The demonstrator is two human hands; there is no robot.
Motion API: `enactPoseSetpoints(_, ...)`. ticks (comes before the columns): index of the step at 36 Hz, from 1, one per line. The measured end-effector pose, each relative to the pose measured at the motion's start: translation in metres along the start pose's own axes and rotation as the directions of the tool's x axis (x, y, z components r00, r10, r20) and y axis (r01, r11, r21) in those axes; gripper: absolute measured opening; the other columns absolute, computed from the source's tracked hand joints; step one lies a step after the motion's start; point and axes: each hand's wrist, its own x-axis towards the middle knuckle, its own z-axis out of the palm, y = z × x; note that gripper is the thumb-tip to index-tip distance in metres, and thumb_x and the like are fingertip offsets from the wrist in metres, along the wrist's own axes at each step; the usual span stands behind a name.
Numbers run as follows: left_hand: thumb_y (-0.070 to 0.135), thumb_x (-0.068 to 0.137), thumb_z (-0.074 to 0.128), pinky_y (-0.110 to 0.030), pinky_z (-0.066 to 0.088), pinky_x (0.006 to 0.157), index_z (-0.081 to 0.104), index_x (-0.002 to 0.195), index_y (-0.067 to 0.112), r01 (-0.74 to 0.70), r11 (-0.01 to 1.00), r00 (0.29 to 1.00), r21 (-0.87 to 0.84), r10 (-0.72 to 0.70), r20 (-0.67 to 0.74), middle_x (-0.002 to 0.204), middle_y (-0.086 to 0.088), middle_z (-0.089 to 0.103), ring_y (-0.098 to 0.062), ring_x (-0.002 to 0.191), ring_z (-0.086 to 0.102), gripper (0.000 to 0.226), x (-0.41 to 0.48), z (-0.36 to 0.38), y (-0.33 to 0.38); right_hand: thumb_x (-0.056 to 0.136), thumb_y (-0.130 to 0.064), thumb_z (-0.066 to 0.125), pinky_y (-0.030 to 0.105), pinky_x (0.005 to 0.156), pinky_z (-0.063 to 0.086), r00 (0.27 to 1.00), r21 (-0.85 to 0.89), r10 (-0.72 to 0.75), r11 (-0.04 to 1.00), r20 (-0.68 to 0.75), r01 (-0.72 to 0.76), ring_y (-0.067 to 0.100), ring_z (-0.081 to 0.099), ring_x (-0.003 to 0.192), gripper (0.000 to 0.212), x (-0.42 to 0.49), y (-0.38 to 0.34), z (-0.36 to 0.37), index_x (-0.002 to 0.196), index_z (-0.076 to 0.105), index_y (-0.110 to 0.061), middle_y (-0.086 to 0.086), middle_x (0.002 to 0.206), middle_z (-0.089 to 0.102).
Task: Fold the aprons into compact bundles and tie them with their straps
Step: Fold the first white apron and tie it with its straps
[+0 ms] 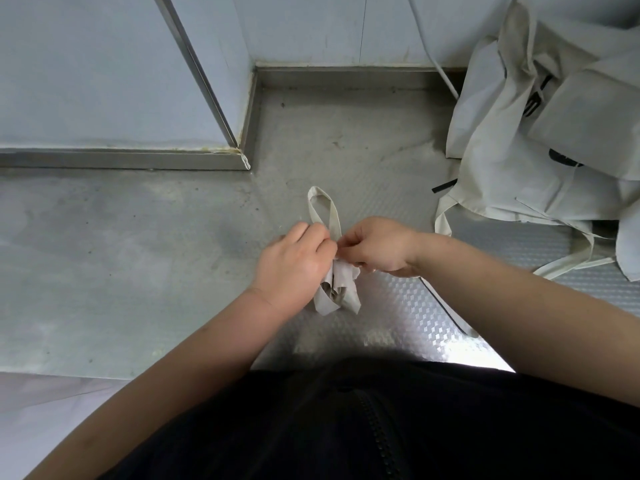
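Bundle: a small cream bundle of folded apron lies at the centre of the frame on the grey metal tabletop. Its lower end sticks out below the hands.
Long axis: the bundle runs roughly top to bottom in the frame, leaning slightly.
Strap loop: a strap loop rises from the point where the two hands meet and extends toward the top of the frame, in line with the bundle.
Left hand: the left hand covers the bundle's left side, its fingers curled over the upper end and clamped on the cloth at the loop's base.
Right hand: the right hand comes in from the right, with its fingers pinched together on the strap at the foot of the loop, almost touching the left fingertips.
Strap tail: a strap tail seems to trail from under the right hand toward the lower right, though where it begins is hidden.
Key relation: the knot point sits between the two sets of fingertips, with the loop above it and the bundle below. Tightening probably means pulling sideways, across the long axis. Both hands are equally near.
Step, as judged: tying off this bundle.
Remaining work: a pile of aprons lies unfolded at the upper right, well apart from the hands.
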Motion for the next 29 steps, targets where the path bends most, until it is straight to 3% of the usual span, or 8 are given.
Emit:
enactPoseSetpoints(4, 0.008, 0.072, 0.053, -0.018, 0.025, 0.039, 0.043, 0.078, 0.018, 0.024, 0.989, 0.999, -0.148, -0.018, 0.042, 0.086, 0.004, 0.043, -0.018, 0.051, 0.051, 0.015, -0.007, 0.001, -0.005, 0.094, -0.016, 0.052, 0.023, 0.065, 0.033, 0.959, -0.496, -0.261, 0.851, -0.115, 0.172, 0.015, 0.055, 0.080, 0.020, -0.001, 0.007, 0.002, 0.100, 0.070, -0.010, 0.002, 0.090, 0.067)
enactPoseSetpoints(7, 0.004, 0.069, 0.069, -0.017, 0.026, 0.040, 0.036, 0.083, 0.018, 0.047, 0.970, 0.995, -0.238, -0.023, 0.101, 0.090, 0.004, 0.035, -0.019, 0.046, 0.049, 0.039, -0.016, -0.001, -0.008, 0.097, -0.020, 0.047, 0.032, 0.079, 0.041, 0.938, -0.597, -0.322, 0.780, -0.127, 0.187, 0.027, 0.058, 0.094, 0.021, 0.002, 0.017, 0.006, 0.099, 0.063, -0.006, 0.011, 0.100, 0.065)
enactPoseSetpoints(10, 0.011, 0.079, 0.052, -0.018, 0.026, 0.039, 0.034, 0.084, 0.017, 0.078, 0.968, 0.985, -0.237, -0.039, 0.165, 0.092, 0.003, 0.035, -0.017, 0.041, 0.040, 0.019, -0.020, -0.004, -0.008, 0.097, -0.021, 0.045, 0.036, 0.078, 0.041, 0.932, -0.620, -0.334, 0.763, -0.136, 0.183, 0.030, 0.058, 0.094, 0.016, 0.007, 0.022, 0.010, 0.092, 0.057, -0.011, 0.012, 0.100, 0.063)
enactPoseSetpoints(13, 0.018, 0.081, 0.040, -0.019, 0.028, 0.036, 0.038, 0.083, 0.015, 0.147, 0.949, 0.968, -0.280, -0.080, 0.239, 0.091, 0.001, 0.045, -0.018, 0.037, 0.037, 0.004, -0.024, -0.005, -0.010, 0.098, -0.022, 0.043, 0.034, 0.071, 0.039, 0.941, -0.626, -0.313, 0.762, -0.130, 0.167, 0.032, 0.056, 0.092, 0.014, 0.009, 0.019, 0.011, 0.083, 0.042, -0.020, 0.012, 0.099, 0.063)
enactPoseSetpoints(16, 0.021, 0.081, 0.040, -0.024, 0.030, 0.035, 0.049, 0.077, 0.008, 0.217, 0.909, 0.942, -0.355, -0.101, 0.319, 0.082, -0.008, 0.055, -0.022, 0.039, 0.043, 0.016, -0.025, -0.008, -0.014, 0.098, -0.025, 0.040, 0.036, 0.068, 0.041, 0.951, -0.633, -0.278, 0.763, -0.137, 0.132, 0.031, 0.053, 0.085, 0.015, 0.012, 0.017, 0.011, 0.084, 0.037, -0.021, 0.012, 0.096, 0.061)
enactPoseSetpoints(23, 0.010, 0.090, 0.049, -0.031, 0.026, 0.056, 0.052, 0.086, 0.005, 0.324, 0.889, 0.849, -0.324, -0.122, 0.514, 0.088, -0.002, 0.041, -0.023, 0.066, 0.040, 0.007, -0.008, -0.016, -0.014, 0.099, -0.025, 0.038, 0.032, 0.068, 0.037, 0.956, -0.506, -0.195, 0.861, -0.220, 0.060, 0.028, 0.049, 0.080, 0.018, 0.016, 0.018, 0.017, 0.087, 0.044, -0.013, 0.011, 0.088, 0.057)
enactPoseSetpoints(27, 0.024, 0.087, 0.060, -0.027, 0.036, 0.069, 0.058, 0.093, 0.014, 0.518, 0.732, 0.816, -0.443, -0.266, 0.513, 0.101, 0.005, 0.045, -0.015, 0.078, 0.049, 0.012, -0.013, -0.015, -0.016, 0.100, -0.026, 0.040, 0.029, 0.065, 0.032, 0.979, -0.347, -0.107, 0.937, -0.175, 0.040, 0.019, 0.046, 0.075, 0.030, 0.016, 0.018, 0.013, 0.072, 0.040, -0.016, -0.002, 0.074, 0.050)
enactPoseSetpoints(29, 0.034, 0.082, 0.067, -0.021, 0.035, 0.080, 0.048, 0.118, 0.020, 0.636, 0.609, 0.740, -0.474, -0.305, 0.600, 0.117, 0.007, 0.036, -0.009, 0.095, 0.048, 0.043, -0.012, -0.017, -0.010, 0.100, -0.028, 0.042, 0.028, 0.064, 0.037, 0.988, -0.158, -0.069, 0.986, -0.136, 0.048, 0.014, 0.047, 0.068, 0.032, 0.014, 0.016, 0.014, 0.068, 0.042, -0.021, -0.004, 0.069, 0.049)
